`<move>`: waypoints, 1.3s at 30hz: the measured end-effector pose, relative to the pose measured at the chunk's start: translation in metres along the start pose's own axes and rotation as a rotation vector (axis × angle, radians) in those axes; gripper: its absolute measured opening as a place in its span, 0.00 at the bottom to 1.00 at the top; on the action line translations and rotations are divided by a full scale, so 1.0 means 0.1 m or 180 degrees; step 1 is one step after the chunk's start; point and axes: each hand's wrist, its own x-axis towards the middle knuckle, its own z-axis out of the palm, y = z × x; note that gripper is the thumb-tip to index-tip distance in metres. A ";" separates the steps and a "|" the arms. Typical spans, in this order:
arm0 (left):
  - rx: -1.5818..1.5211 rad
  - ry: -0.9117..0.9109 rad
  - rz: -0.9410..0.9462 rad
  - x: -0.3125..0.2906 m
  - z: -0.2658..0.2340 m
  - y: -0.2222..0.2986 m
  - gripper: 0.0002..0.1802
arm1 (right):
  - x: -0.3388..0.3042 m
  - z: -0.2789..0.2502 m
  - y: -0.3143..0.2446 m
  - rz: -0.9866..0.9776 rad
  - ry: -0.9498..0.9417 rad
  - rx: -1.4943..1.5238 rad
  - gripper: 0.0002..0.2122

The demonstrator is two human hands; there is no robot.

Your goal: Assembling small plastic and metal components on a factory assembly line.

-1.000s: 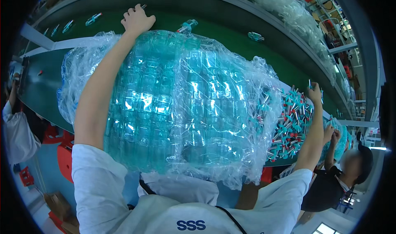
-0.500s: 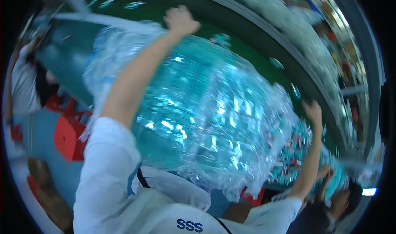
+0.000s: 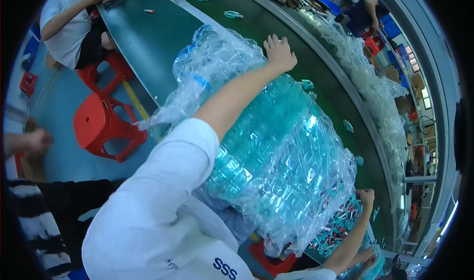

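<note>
Leaning over the bench, we have both arms stretched around a large clear plastic bag (image 3: 316,166), which is packed with translucent teal pieces in rows and lies in front of our body, in the middle of the scene. Our left hand (image 3: 280,55) is at the far side of this bag, over the edge of the green conveyor belt (image 3: 330,107); its fingers stand loosely apart, and we see nothing held in it. Our right hand (image 3: 366,197) is on the right, near the belt and just beyond the pile of small teal, red and silver parts (image 3: 338,228). Its fingers are bent inward, so we cannot tell whether they hold something. This pile lies beside the right end of the bag. A few similar teal parts (image 3: 233,14) are spread on the belt. To the far left, one red-and-white piece (image 3: 149,11) rests on the dark green worktop (image 3: 143,43), where a co-worker in white (image 3: 69,20) sits, near a red stool (image 3: 94,122).
</note>
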 end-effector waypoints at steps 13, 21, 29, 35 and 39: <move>-0.1268 -0.1191 0.2946 0.38 -1.25 1.01 0.23 | -1.76 -1.23 -1.52 -0.1394 0.1010 0.2289 0.07; -0.1359 -0.3488 0.2689 0.65 -1.42 1.31 0.21 | -3.14 -0.09 -2.34 -0.1842 -0.0644 0.2311 0.03; 0.0167 -0.3304 0.3717 -0.35 -0.92 1.02 0.22 | -3.18 0.20 -2.25 -0.2043 -0.0138 0.2809 0.01; -0.0023 -0.3204 0.3733 -0.37 -0.97 0.96 0.24 | -3.17 0.22 -2.28 -0.2067 -0.0052 0.2957 0.07; -0.0246 -0.3588 0.3509 -0.31 -0.90 1.09 0.18 | -3.17 0.24 -2.25 -0.2051 0.0051 0.3012 0.07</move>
